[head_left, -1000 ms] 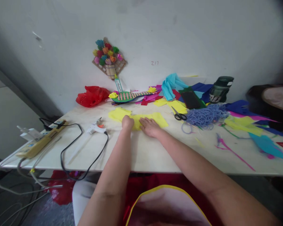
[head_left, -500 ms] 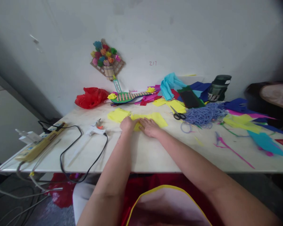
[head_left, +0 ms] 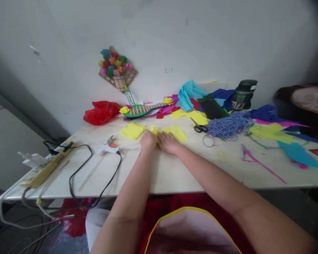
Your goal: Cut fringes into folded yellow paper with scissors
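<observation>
A strip of yellow crepe paper (head_left: 178, 133) lies on the table under my hands. My left hand (head_left: 148, 140) is closed on its left end, where a bit of yellow stands up above the knuckles. Pressed flat on the strip, my right hand (head_left: 167, 142) has its fingers stretched out, right beside the left. Just left of my hands rests a separate yellow paper piece (head_left: 132, 131). Beyond it is a green board with woven strips and yellow paper flowers (head_left: 143, 110).
A white glue gun (head_left: 107, 149) with a black cord and a power strip (head_left: 47, 165) lie at left. To the right are scissors (head_left: 200, 127), purple yarn (head_left: 228, 126), a phone (head_left: 211, 107) and a dark bottle (head_left: 244, 95). A red bag (head_left: 102, 113) sits at the back.
My left hand has shifted right, up against my right hand, drawing the paper's left end along. A gap now shows between the strip and the left yellow piece. The view has tilted slightly.
</observation>
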Tool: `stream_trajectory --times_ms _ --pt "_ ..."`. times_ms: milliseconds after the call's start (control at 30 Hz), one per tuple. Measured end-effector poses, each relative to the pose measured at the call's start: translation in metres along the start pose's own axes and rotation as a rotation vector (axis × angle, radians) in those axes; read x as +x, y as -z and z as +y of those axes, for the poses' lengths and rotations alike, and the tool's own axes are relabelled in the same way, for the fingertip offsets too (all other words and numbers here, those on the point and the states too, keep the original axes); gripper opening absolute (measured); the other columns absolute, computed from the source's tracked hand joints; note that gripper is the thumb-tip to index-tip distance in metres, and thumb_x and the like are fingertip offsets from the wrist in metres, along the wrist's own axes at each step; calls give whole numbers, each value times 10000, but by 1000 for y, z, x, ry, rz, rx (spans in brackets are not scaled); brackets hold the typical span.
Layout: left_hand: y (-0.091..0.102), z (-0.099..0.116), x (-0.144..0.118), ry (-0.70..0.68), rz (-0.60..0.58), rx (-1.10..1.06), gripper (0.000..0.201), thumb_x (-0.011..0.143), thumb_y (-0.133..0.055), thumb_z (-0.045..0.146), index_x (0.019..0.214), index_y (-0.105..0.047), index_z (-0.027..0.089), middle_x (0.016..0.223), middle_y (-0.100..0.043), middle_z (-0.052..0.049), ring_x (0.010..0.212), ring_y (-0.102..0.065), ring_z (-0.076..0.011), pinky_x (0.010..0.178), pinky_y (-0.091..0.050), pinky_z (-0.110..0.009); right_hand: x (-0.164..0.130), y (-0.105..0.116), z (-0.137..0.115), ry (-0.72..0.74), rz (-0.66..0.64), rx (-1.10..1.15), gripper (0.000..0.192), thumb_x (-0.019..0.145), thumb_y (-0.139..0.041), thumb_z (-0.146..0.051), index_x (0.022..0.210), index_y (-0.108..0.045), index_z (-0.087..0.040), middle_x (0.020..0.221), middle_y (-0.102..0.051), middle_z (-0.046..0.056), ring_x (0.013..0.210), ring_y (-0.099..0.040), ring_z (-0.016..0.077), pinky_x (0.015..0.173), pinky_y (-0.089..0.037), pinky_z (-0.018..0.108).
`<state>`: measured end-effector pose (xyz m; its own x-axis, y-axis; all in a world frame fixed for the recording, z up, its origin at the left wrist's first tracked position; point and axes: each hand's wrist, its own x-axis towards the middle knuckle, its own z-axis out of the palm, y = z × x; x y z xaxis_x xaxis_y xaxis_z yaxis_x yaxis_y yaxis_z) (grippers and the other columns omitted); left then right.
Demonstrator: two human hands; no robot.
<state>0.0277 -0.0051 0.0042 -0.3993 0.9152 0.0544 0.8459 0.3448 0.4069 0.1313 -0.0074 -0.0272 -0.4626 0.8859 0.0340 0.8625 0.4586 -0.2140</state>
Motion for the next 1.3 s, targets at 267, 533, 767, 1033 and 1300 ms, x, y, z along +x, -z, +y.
stream_trajectory --times_ms 267,533,767,1033,1300 --pt "-4 1 0 -61 -20 88 337 773 -484 347 1013 -570 125 1069 -588 -169 990 -557 -270 792 -434 -353 -1 0 1 9 22 3 589 857 -149 -391 1370 -243 -118 1447 -181 61 1328 -117 225 1055 -62 479" --pt "-10 6 -2 -179 35 127 279 799 -420 240 1030 -522 120 968 -618 -176 921 -588 -270 751 -438 -351 2 -1 2 -12 9 -22 584 849 -176 -355 1367 -249 -96 1438 -204 89 1331 -105 230 1055 -31 487" --pt "-13 3 5 -114 -6 110 322 793 -434 350 995 -570 138 1016 -611 -162 941 -580 -271 756 -440 -359 2 -3 4 4 19 -21 595 853 -147 -372 1374 -226 -96 1444 -186 83 1330 -104 225 1051 -31 488" --pt "-18 -2 8 -179 91 95 277 808 -407 371 950 -553 182 941 -630 -135 891 -593 -257 704 -436 -339 0 7 13 -23 -35 -23 651 837 -187 -471 1385 -189 -119 1459 -121 57 1336 -63 219 1053 -5 482" --pt "-18 -4 17 -170 82 -7 289 821 -387 402 924 -547 184 954 -625 -129 913 -585 -250 718 -425 -327 1 13 31 -79 -29 -17 803 781 -153 -638 1392 -154 -118 1459 -110 63 1336 -49 231 1052 18 478"
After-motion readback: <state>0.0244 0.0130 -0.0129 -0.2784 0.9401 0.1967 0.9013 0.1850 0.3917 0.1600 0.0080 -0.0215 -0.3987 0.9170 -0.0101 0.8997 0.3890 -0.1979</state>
